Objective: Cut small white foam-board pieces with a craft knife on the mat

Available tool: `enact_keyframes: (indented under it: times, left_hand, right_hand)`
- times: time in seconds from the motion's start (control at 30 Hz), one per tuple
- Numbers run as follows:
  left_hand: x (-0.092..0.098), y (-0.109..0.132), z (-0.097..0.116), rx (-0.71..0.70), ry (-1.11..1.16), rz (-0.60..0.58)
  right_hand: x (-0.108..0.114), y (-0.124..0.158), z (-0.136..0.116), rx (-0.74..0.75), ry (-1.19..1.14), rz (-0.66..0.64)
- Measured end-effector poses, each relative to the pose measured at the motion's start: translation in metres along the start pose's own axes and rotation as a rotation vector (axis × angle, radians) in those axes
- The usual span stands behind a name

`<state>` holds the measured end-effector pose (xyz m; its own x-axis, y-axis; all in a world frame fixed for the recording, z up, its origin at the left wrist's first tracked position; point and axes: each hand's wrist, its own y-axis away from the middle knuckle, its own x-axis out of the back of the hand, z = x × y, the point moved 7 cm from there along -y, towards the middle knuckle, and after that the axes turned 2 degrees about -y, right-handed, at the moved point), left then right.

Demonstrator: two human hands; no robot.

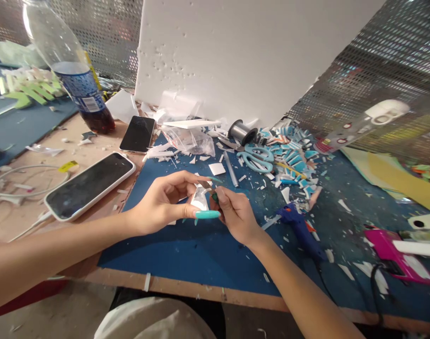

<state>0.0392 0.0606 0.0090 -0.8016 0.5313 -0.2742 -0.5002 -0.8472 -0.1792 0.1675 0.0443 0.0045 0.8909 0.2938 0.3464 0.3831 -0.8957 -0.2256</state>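
Observation:
Above the blue cutting mat [186,259], my left hand [161,200] pinches a small white piece [199,199], perhaps foam, between its thumb and fingers. Long turquoise nails show on that hand. My right hand [236,212] is closed around the dark green handle of a small knife [205,185]. Its short blade lies against or just over the top of the white piece; exact contact is hard to tell. Behind the hands, a flat white square [217,169] and a grey stick [231,169] rest on the mat.
Light blue scissors [256,158], a wire spool [241,133] and a heap of blue-white scraps [296,150] lie behind. At right are a blue glue gun [301,230] and a pink device [398,254]. Leftward lie two phones [91,186] and a cola bottle [82,89]. A white board [229,56] stands behind.

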Motion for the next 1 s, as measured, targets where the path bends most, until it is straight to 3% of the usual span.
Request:
enact_keyframes:
  times: [0.3, 0.53, 0.77, 1.0]
  left_hand:
    - [-0.0044, 0.001, -0.006, 0.031, -0.023, -0.059]
    - [0.0021, -0.0007, -0.001, -0.007, -0.028, -0.022]
    - [-0.0015, -0.0015, -0.0022, 0.019, -0.091, -0.096]
    - [0.002, -0.0025, 0.0018, -0.021, -0.058, -0.06]
  right_hand:
    - [-0.0017, -0.0004, -0.0068, 0.067, 0.152, 0.002]
    - [0.0012, -0.0004, -0.0063, 0.098, 0.143, -0.036]
    - [0.0021, 0.0013, -0.0073, 0.131, 0.125, -0.007]
    - [0.0055, 0.0002, -0.0102, 0.131, 0.161, 0.009]
